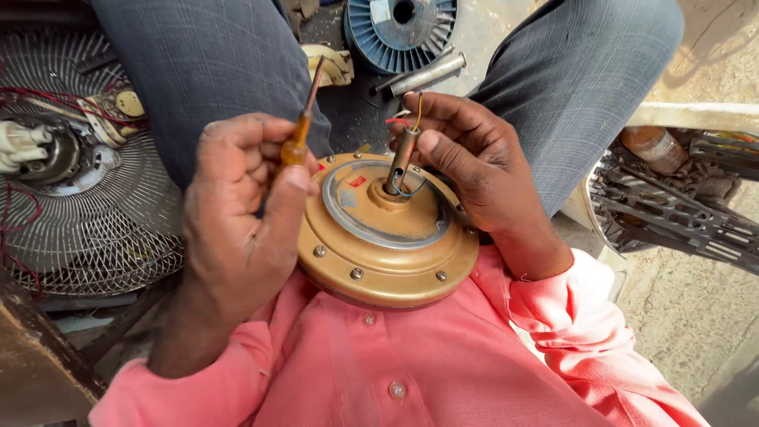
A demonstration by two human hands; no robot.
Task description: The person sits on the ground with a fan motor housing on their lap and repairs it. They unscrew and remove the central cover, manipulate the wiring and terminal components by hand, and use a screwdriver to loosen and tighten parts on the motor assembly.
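The person sits with a round golden-brown fan motor housing (387, 245) resting in the lap, pressed against the pink shirt (411, 364). The left hand (237, 221) is closed around a screwdriver with an amber handle (299, 138), its blade pointing up and away from the housing. The right hand (466, 158) pinches the short metal shaft (403, 154) that rises from the middle of the housing, where thin wires (411, 115) come out at the top.

The housing looks to me heavy and stiff, a metal body with screws around the rim (probably a bit dusty and slippery on the flat top). I think the safest hold is at the thick outer rim or at the shaft; the wires seem fragile and should not carry any weight.

The housing lies between both hands, the left hand touching its left edge, the right hand above its centre. A wire fan guard (87, 198) lies on the floor to the left, and a blue spool (399, 32) lies ahead, between the knees.
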